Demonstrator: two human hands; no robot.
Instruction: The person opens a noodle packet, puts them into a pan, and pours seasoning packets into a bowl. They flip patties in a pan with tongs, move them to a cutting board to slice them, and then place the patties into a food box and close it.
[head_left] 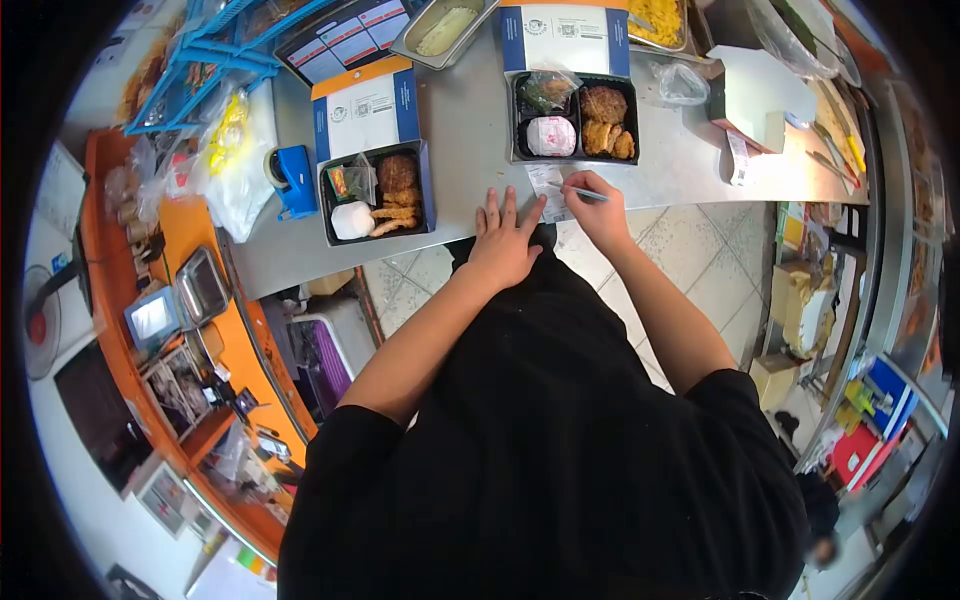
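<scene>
My left hand [505, 243] lies flat on the steel counter's [470, 130] near edge, fingers spread, pinning the lower corner of a small paper receipt [547, 185]. My right hand [597, 208] grips a pen [578, 192] with its tip on that receipt. Just beyond the receipt stands an open black meal box [573, 118] with fried pieces, a patty, a wrapped white portion and a bag of greens. A second open meal box [377, 192] sits to the left.
A blue tape dispenser [293, 180] and plastic bags [232, 165] lie at the counter's left. Steel food pans [445, 30] stand at the back, a white box [762, 95] at right. An orange shelf [215, 330] with devices runs along the left.
</scene>
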